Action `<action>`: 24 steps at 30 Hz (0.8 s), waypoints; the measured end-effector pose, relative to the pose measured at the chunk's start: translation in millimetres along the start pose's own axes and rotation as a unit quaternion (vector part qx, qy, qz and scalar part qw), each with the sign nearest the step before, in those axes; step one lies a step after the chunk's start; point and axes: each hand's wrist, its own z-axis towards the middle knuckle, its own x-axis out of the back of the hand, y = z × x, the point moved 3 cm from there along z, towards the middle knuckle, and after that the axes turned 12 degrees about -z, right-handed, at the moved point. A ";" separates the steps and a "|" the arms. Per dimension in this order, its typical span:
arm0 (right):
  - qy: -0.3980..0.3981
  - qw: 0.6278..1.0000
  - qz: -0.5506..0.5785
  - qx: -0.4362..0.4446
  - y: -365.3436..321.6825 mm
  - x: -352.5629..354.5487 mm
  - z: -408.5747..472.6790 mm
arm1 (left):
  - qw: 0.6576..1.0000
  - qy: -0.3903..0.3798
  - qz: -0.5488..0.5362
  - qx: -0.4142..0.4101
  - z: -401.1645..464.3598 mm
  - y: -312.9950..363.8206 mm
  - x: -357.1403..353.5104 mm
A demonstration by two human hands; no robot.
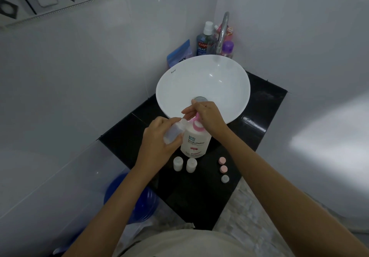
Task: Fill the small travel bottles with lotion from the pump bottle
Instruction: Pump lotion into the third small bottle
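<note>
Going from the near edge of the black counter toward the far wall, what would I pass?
Grey cap → two small bottles → pump bottle → sink → faucet

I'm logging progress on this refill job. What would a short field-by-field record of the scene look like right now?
left hand: left hand holds a small travel bottle tilted, mouth toward the pump spout
right hand: right hand rests on the pink pump head of the pump bottle
pump bottle: upright on the black counter, in front of the white sink
waiting bottles: two uncapped bottles upright near the pump bottle
caps: three loose caps in a row, two pink, one pale
fill level: cannot tell
</note>
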 end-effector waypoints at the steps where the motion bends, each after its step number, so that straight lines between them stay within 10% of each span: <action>1: -0.001 1.000 0.003 -0.001 -0.2 0.1 0.0 | 1.000 -0.006 0.005 0.000 -0.3 -0.4 -0.5; 24: -0.022 0.998 -0.023 -0.046 7.7 -4.7 -4.4 | 0.968 0.041 -0.223 0.110 -0.1 -3.2 -17.7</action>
